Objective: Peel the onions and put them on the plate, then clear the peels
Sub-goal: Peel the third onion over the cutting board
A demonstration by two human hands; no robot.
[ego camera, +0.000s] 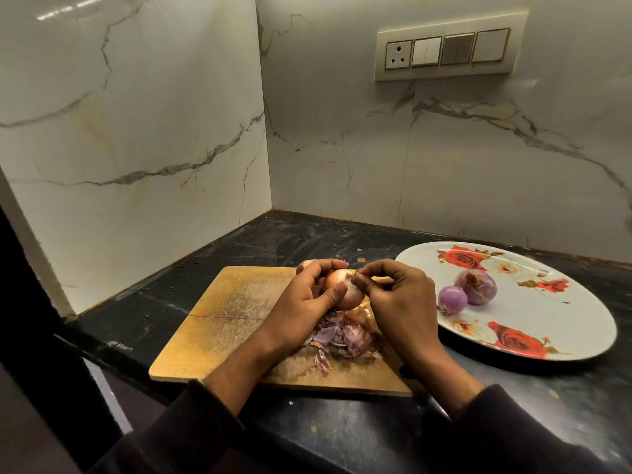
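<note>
My left hand (pixel 307 302) grips a partly skinned onion (pixel 342 289) above the wooden cutting board (pixel 222 319). My right hand (pixel 393 292) pinches a flap of its papery skin at the top. Beneath the hands, a pile of purple and brown peels (pixel 345 336) lies on the board. Another unpeeled onion (pixel 302 266) peeks out behind my left fingers. Two peeled purple onions, a small one (pixel 452 300) and a larger one (pixel 477 286), rest on the white rose-patterned plate (pixel 547 319) to the right.
The board and plate sit on a dark stone counter (pixel 342 436) in a corner of white marble walls. A switch panel (pixel 448 51) is mounted on the back wall. The counter's left edge drops off beside the board.
</note>
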